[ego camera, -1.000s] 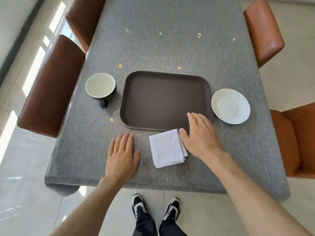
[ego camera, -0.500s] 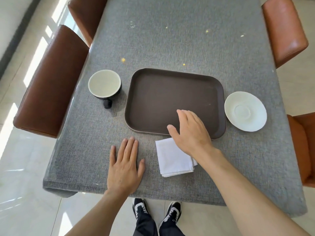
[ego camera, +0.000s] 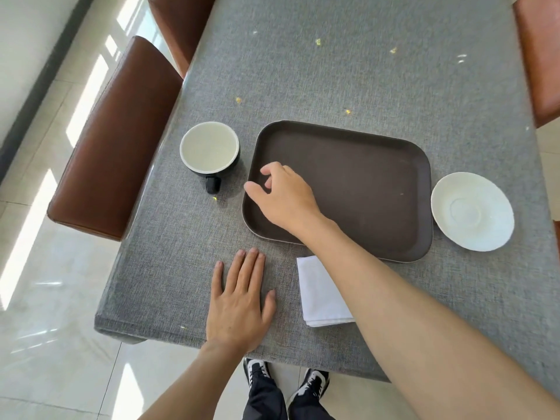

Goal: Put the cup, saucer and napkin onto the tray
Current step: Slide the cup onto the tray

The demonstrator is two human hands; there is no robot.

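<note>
A dark brown tray [ego camera: 363, 165] lies in the middle of the grey table. Left of it stands a black cup [ego camera: 209, 153] with a pale inside, its handle pointing toward me. A white saucer [ego camera: 472, 215] rests just right of the tray. The folded white napkin [ego camera: 318, 291] lies in front of the tray, partly under my right forearm. My right hand [ego camera: 285, 197] hovers over the tray's left edge, fingers loosely curled and empty, a short way from the cup handle. My left hand [ego camera: 239, 301] lies flat on the tablecloth, fingers spread.
Brown leather chairs [ego camera: 118, 137] line the table's left side and orange-brown ones [ego camera: 539, 56] the right. Small yellow crumbs dot the cloth behind the tray. The table's front edge is just below my left hand; my shoes [ego camera: 285, 377] show on the tiled floor.
My right hand has swung left from beside the napkin, across the tray's front, to its left edge near the cup. My left hand stays flat. The view has shifted.
</note>
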